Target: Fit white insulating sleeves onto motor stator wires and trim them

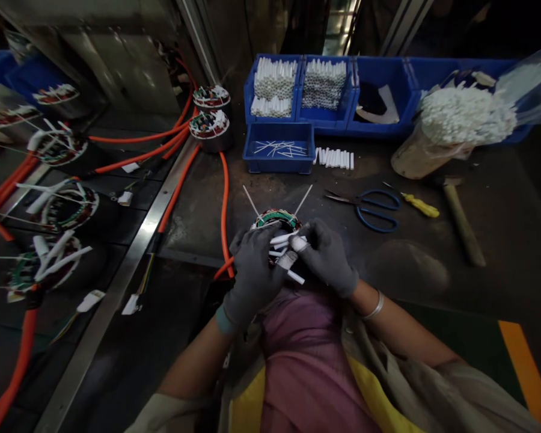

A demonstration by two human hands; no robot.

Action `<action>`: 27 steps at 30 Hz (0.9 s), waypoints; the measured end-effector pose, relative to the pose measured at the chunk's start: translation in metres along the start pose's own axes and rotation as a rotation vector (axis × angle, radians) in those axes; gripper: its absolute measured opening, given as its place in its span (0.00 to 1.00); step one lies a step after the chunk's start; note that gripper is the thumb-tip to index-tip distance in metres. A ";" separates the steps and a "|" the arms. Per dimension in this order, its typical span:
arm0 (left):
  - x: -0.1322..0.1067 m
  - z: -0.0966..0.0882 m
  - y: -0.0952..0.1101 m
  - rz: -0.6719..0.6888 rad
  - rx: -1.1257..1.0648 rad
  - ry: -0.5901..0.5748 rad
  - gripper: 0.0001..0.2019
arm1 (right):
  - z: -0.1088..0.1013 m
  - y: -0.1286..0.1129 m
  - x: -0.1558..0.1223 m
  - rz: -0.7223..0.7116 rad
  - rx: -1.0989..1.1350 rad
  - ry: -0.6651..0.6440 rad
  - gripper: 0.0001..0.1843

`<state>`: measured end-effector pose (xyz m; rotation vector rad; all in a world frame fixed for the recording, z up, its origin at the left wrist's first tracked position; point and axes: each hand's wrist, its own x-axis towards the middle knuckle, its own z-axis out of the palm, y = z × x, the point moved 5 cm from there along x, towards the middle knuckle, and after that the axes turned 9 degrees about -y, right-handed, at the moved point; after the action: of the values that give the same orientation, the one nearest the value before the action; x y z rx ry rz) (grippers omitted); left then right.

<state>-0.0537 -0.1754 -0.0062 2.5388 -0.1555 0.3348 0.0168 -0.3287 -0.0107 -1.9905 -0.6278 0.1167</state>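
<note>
A motor stator with a green and red winding ring is in front of me at the table edge, partly covered by my hands. Several white sleeving tubes stick out of it towards me. My left hand, in a grey glove, curls over the stator's left side with fingers closed at the tubes. From the right, my right hand, gloved too, pinches at a white tube between thumb and finger. The fingertips of both hands almost meet. Two thin white ties stand up from the stator's far side.
Blue bins of white tubes stand at the back, with a small blue tray before them. Scissors, a yellow-handled pick and a hammer lie right. Several stators and orange cables occupy the left.
</note>
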 end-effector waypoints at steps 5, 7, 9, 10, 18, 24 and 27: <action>-0.024 0.005 -0.011 0.066 0.097 0.180 0.40 | -0.002 0.003 -0.004 -0.029 -0.001 0.007 0.09; -0.031 0.012 -0.018 0.070 0.153 0.187 0.42 | -0.005 -0.005 -0.011 -0.105 -0.049 0.006 0.10; -0.030 0.018 -0.026 0.088 0.164 0.165 0.43 | -0.009 -0.020 -0.016 -0.215 -0.177 -0.024 0.10; -0.026 0.020 -0.029 0.102 0.155 0.145 0.43 | -0.011 -0.028 -0.017 -0.262 -0.261 -0.048 0.11; 0.020 0.004 -0.030 0.407 0.082 -0.058 0.35 | -0.036 -0.028 0.024 -0.118 -0.277 -0.212 0.06; 0.020 0.005 -0.026 0.265 0.139 -0.208 0.42 | -0.024 -0.056 -0.012 -0.302 -0.574 -0.208 0.11; 0.019 0.006 -0.026 0.223 0.142 -0.278 0.42 | -0.003 -0.059 -0.018 -0.302 -0.645 -0.267 0.10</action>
<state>-0.0295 -0.1584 -0.0194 2.7050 -0.5415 0.0766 -0.0201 -0.3187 0.0375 -2.4817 -1.2520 -0.0104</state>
